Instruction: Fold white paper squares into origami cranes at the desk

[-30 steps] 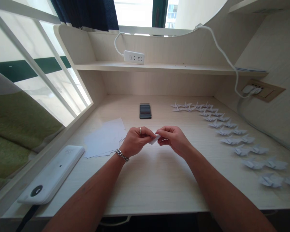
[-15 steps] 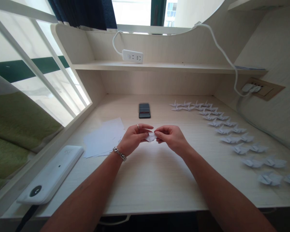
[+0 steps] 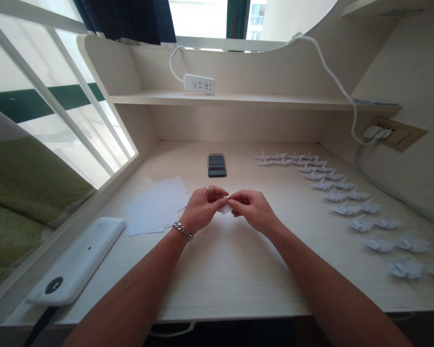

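Note:
Between both hands, over the middle of the desk, is a small piece of folded white paper (image 3: pixel 224 209). My left hand (image 3: pixel 203 208), with a ring and a chain bracelet at the wrist, pinches it from the left. From the right, my right hand (image 3: pixel 253 207) pinches it too, and the two thumbs nearly meet on it. Fingers cover most of the paper, so its full shape is hidden. Left of my left hand lie loose white paper sheets (image 3: pixel 148 209). Folded paper cranes (image 3: pixel 355 208) stand in rows along the right side of the desk.
A dark phone-like device (image 3: pixel 217 166) lies behind the hands. At the left edge sits a white device (image 3: pixel 81 260) with a black cable. A white power strip (image 3: pixel 199 84) rests on the shelf (image 3: pixel 238 100). A white cable runs to the wall socket (image 3: pixel 396 132) at right.
My hands have come closer together on the folded paper, with the thumbs now nearly touching. Less of the paper shows. The sheets and cranes have stayed in place.

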The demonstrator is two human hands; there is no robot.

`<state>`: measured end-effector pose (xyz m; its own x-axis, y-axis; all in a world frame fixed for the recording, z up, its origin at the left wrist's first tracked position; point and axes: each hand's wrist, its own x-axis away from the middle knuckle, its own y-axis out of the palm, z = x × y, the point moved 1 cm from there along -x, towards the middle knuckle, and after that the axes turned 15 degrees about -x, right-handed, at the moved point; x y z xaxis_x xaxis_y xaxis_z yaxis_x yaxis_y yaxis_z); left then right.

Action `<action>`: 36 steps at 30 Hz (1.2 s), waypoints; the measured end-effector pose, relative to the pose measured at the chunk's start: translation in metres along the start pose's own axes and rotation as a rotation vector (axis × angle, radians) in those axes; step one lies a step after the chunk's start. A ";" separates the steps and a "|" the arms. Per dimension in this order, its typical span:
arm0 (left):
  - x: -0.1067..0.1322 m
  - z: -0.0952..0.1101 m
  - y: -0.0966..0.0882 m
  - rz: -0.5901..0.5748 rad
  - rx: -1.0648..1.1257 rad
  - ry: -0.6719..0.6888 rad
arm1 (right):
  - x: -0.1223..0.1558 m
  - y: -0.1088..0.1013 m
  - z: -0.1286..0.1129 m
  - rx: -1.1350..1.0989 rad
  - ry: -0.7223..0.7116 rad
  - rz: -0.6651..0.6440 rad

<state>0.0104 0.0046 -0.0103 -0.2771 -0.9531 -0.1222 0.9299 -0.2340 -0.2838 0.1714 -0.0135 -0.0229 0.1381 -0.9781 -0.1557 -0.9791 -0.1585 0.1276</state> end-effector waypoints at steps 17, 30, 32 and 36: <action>0.004 0.006 0.001 -0.021 0.111 -0.051 | 0.000 0.002 -0.001 -0.040 -0.077 0.106; 0.002 0.002 0.002 -0.012 0.226 -0.120 | 0.003 0.005 -0.003 0.043 -0.121 0.107; 0.001 0.001 0.004 0.017 0.182 -0.086 | 0.004 0.007 -0.003 0.065 -0.131 0.090; -0.001 -0.001 0.004 0.090 0.138 -0.014 | 0.002 0.007 -0.003 -0.097 -0.042 0.080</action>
<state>0.0135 0.0045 -0.0126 -0.1883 -0.9737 -0.1279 0.9755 -0.1704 -0.1388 0.1653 -0.0166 -0.0197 0.0515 -0.9820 -0.1818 -0.9675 -0.0941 0.2346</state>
